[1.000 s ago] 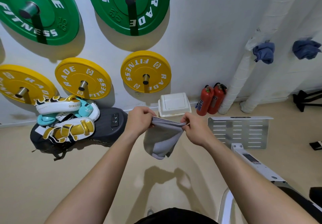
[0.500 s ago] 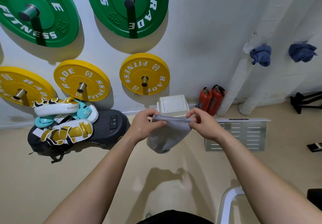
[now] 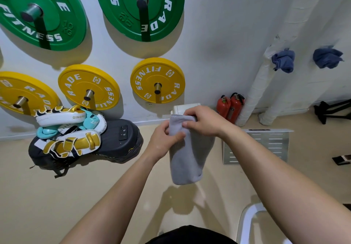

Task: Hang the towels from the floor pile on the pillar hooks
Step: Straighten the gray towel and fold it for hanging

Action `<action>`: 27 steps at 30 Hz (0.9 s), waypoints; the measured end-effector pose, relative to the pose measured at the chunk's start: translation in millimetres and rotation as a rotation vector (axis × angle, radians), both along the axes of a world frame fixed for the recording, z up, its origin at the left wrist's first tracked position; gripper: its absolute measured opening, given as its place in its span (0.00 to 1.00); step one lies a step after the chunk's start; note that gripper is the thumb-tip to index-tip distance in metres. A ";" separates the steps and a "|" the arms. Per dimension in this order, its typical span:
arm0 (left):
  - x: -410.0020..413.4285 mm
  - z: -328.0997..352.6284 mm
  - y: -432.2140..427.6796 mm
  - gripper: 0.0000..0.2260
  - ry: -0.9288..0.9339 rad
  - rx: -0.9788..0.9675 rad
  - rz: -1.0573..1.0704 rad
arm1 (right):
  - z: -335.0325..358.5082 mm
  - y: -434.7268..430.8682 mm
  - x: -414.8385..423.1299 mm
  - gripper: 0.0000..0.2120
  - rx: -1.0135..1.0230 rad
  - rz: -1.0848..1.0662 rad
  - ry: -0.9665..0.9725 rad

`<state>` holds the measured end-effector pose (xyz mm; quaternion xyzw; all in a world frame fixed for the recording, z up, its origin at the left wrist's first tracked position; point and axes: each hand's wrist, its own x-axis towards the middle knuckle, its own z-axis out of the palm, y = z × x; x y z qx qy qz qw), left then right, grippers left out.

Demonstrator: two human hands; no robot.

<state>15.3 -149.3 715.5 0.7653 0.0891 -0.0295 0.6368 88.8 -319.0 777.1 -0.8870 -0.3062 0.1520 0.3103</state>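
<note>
1. Holding the grey towel (image 3: 187, 160) in mid-air over the floor: left hand (image 3: 165, 139) pinches its side edge, right hand (image 3: 205, 122) fingers curl over the top fold.
2. Bunch the top tight so a hook catches cloth, not a loose edge.
3. Pillar (image 3: 254, 95) stands to the right with blue towels (image 3: 284, 60) already hung; the hooks themselves are hidden.
4. Metal plate (image 3: 266, 145) and fire extinguishers (image 3: 230, 107) sit near the path; step around them.

White wall (image 3: 218, 34) w/ weight plates (image 3: 157, 80), beige floor (image 3: 57, 196).

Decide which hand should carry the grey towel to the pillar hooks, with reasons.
Probably the right hand: it holds the grey towel highest, and the pillar stands on that side; the left hand is farther.
</note>
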 end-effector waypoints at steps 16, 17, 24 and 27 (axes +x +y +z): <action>-9.8 -33.9 67.3 0.05 0.060 -0.002 0.303 | -36.3 -53.6 51.5 0.05 0.005 -0.592 -0.076; -6.7 -30.4 68.7 0.03 0.025 -0.012 0.346 | -44.2 -56.3 46.4 0.09 0.011 -0.586 -0.024; 9.8 -4.2 56.9 0.08 -0.063 0.069 0.290 | -87.8 -78.3 14.0 0.14 -0.059 -0.652 0.368; 14.5 10.1 45.6 0.07 -0.101 0.138 0.120 | -98.4 -86.9 10.9 0.17 -0.126 -0.686 0.395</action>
